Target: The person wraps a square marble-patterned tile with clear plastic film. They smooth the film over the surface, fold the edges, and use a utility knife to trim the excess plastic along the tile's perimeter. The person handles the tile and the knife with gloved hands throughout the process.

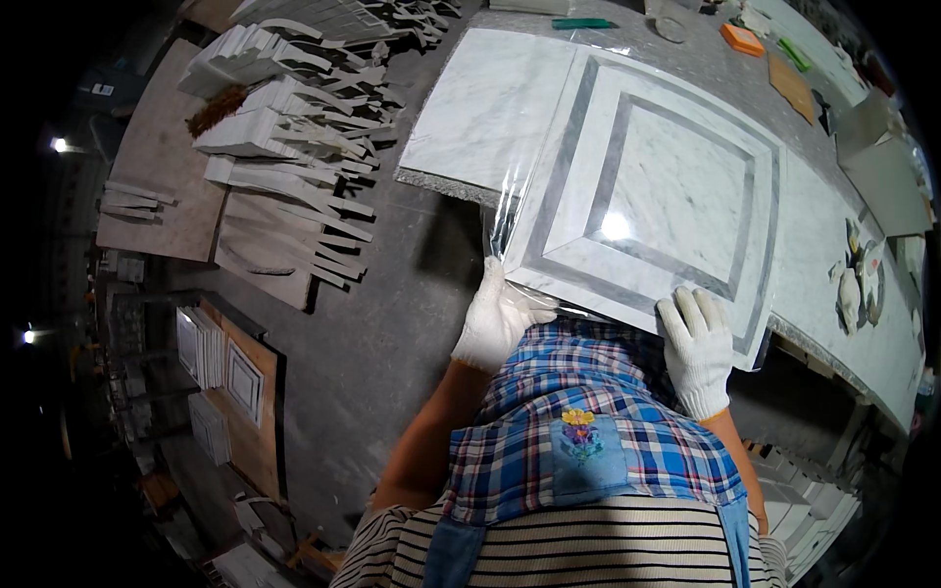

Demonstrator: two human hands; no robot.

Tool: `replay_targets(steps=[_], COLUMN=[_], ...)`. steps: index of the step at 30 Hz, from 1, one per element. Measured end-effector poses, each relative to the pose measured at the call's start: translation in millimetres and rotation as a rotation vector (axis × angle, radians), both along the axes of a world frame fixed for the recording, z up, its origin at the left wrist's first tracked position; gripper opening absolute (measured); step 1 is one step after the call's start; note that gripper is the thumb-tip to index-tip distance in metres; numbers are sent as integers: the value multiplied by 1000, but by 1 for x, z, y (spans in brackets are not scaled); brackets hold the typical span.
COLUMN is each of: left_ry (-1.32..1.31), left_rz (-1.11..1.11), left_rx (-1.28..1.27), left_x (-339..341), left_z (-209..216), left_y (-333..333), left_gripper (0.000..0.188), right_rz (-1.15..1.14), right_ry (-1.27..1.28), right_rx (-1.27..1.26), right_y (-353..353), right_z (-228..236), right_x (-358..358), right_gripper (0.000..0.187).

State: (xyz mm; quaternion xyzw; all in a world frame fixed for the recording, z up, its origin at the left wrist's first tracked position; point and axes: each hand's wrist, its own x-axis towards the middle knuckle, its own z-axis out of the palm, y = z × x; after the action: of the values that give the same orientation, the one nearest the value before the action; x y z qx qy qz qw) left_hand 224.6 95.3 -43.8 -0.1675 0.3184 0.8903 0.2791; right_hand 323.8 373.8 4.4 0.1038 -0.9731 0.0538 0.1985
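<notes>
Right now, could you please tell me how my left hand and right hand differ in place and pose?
The left hand is at the panel's near left corner, beside clear film; the right hand is toward its near right corner. The left hand's fingers point rightward, while the right hand's fingers lie on the panel's face. Both wear white gloves.

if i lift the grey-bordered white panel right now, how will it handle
The white panel is probably stiff: it overhangs the worktop without obvious sag. It may be heavy for its size if its veining means real stone. The glossy clear film at its left edge might slip.
</notes>
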Motion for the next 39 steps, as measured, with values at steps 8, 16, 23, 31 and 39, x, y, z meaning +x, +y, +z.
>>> replay_targets(steps=[8,16,23,31,39], left_ry=[467,233,-238,-339,-212], left_rz=[525,-271,-194,-37,-44], left_rx=[-1299,-762,-409,-223,-255], left_x=[7,23,9,-4,-6], left_z=[18,42,18,43,47], left_y=[-11,11,6,20,24], left_gripper=[40,22,42,59,56], right_rz=[5,-65,-337,-829,-882], right_ry=[-108,-138,8,-43,-183], right_rx=[-189,-342,-336,-679,-1295], right_y=[1,9,15,94,108], right_z=[17,-2,10,-31,-37], right_x=[30,44,48,64,62], right_gripper=[58,43,32,51,49])
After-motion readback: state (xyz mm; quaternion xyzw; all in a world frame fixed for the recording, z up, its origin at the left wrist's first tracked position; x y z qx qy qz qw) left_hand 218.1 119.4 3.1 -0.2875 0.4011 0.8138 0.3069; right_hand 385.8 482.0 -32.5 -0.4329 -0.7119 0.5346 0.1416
